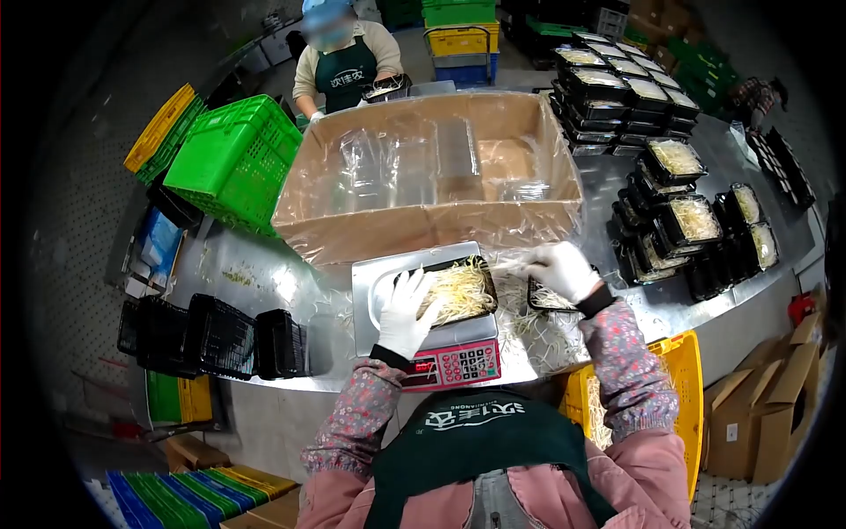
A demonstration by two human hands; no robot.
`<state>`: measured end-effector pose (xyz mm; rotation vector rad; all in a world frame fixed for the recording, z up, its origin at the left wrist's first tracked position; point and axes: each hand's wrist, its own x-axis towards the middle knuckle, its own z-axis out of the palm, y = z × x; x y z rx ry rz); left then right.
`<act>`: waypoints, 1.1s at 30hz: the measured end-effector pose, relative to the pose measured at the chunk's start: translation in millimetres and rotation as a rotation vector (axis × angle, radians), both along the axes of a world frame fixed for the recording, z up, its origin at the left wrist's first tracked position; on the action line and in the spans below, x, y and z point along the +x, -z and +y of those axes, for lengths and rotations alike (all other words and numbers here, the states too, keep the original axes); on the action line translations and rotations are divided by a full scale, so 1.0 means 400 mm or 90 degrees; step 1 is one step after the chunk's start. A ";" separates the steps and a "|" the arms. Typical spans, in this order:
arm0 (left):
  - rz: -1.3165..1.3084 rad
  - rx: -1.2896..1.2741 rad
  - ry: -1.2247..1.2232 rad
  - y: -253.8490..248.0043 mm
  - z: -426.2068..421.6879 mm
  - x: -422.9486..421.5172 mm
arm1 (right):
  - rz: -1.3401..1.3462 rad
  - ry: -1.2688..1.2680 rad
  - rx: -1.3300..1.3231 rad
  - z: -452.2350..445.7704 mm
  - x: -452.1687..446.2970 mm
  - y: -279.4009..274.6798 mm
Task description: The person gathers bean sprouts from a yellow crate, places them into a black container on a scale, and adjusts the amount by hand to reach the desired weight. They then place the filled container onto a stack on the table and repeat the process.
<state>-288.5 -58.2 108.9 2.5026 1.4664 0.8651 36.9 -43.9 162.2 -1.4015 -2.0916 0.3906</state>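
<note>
A black tray of bean sprouts [460, 293] sits on the metal pan of a digital scale [366, 273] with a red keypad panel. My left hand [405, 313], in a white glove, lies over the tray's left side with its fingers spread on the sprouts. To the right, my gloved right hand [564, 271] is closed, its fingertips at some pale sprout strands [511, 264] beside the scale. Beneath that hand is a second black tray with sprouts [548, 297], partly hidden by the hand and wrist.
A large plastic-lined cardboard box [423, 220] holding clear plastic lids stands behind the scale. Filled trays [692, 219] are stacked at right, black trays [220, 335] at left. A yellow crate [683, 379] is by my right arm. A co-worker [348, 66] handles a tray across the table.
</note>
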 end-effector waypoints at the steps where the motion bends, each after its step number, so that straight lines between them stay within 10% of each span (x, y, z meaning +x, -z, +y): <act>1: -0.030 0.017 -0.009 -0.007 0.001 -0.015 | -0.107 0.069 -0.028 -0.003 0.050 -0.004; 4: -0.058 0.040 -0.060 -0.001 0.029 -0.049 | -0.502 0.159 -0.097 0.012 0.126 0.055; 8: 0.025 0.071 -0.027 -0.013 0.037 0.028 | -0.107 0.092 0.063 0.029 -0.135 0.072; 21: 0.050 -0.131 0.059 0.001 0.073 0.064 | -0.326 -0.080 -0.145 0.078 -0.330 0.070; 28: 0.028 -0.080 0.005 -0.037 -0.005 -0.158 | 0.267 0.054 -0.110 0.192 -0.272 0.033; 33: 0.042 -0.094 -0.033 -0.019 -0.004 -0.226 | -0.159 -0.027 0.069 0.185 -0.430 0.198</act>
